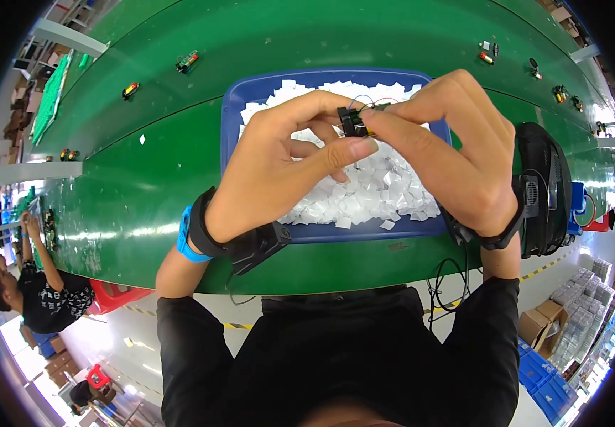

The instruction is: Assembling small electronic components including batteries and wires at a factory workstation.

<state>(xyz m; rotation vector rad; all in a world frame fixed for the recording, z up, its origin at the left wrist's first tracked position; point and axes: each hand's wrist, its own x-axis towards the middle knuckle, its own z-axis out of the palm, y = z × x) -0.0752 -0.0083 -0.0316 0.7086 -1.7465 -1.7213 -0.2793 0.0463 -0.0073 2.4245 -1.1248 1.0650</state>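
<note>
Over a blue tray (364, 233) heaped with small white square pieces (364, 196), both my hands hold one small black wired assembly (350, 121). A yellow part and thin blue and red wires show on it. Fingers and thumb of my left hand (272, 156) close on its left side. My right hand (457, 149) pinches its right side with thumb and forefinger, which hide part of it. Each wrist wears a black strap with a box on it; a blue band (185, 235) is also on the left one.
Small assemblies like toy-car parts (187, 62) lie along the green table (158, 199), with more at the far right (487, 57). A black bag (544, 188) stands right of the tray. Black cables (446, 285) hang over the near edge. Another person (40, 292) works at the left.
</note>
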